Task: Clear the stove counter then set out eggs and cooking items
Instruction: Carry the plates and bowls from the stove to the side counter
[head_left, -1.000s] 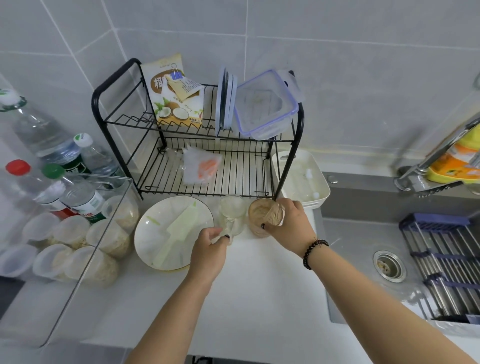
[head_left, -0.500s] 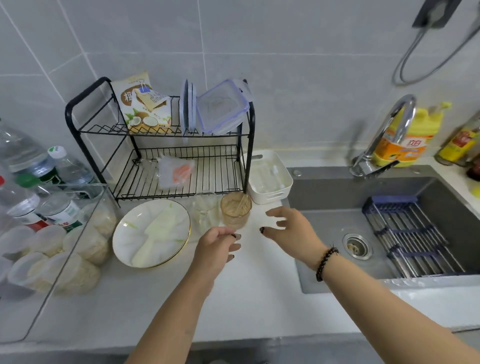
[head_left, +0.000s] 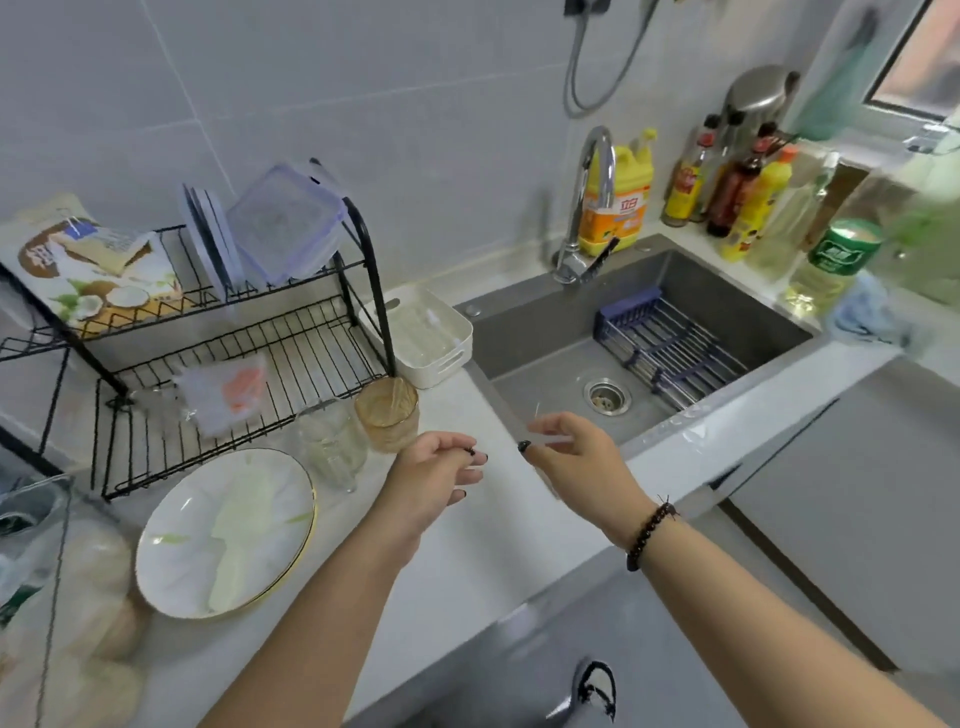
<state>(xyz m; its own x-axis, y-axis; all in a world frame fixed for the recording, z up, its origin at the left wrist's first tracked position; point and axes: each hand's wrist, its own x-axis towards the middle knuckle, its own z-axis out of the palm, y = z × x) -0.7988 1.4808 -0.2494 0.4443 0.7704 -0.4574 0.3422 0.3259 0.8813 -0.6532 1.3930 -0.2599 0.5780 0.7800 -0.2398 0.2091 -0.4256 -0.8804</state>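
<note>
Head view. Both hands hover above the white bench, free of everything. The left hand (head_left: 434, 475) hangs with its grip slack, fingers loosely bent and holding nothing. The right hand (head_left: 569, 457) is spread, fingers apart and reaching toward the sink (head_left: 727, 312), also empty.

The relation that counts: the two glasses stand just beyond and to the left of the left hand, which is plainly the nearer one. The amber glass (head_left: 387, 415) is upright, ribbed, tinted and see-through, with what may be thin sticks inside, though blur makes that uncertain. Just beside it, nearer the plate (head_left: 171, 566), stands the clear glass (head_left: 332, 441), also upright and close to the amber one; whether they touch I cannot tell. Each has its long axis vertical, so a sideways wrap from the right would suit.

The plate is round, glossy, white with a gilt rim and pale green marks, lying flat on the bench in front of the black wire rack (head_left: 234, 353). A white plastic tray (head_left: 441, 353) sits between rack and sink. No eggs are visible; bottles crowd the far corner by the tap (head_left: 587, 197). I judge the clearing unfinished, with the setting-out not yet begun.
</note>
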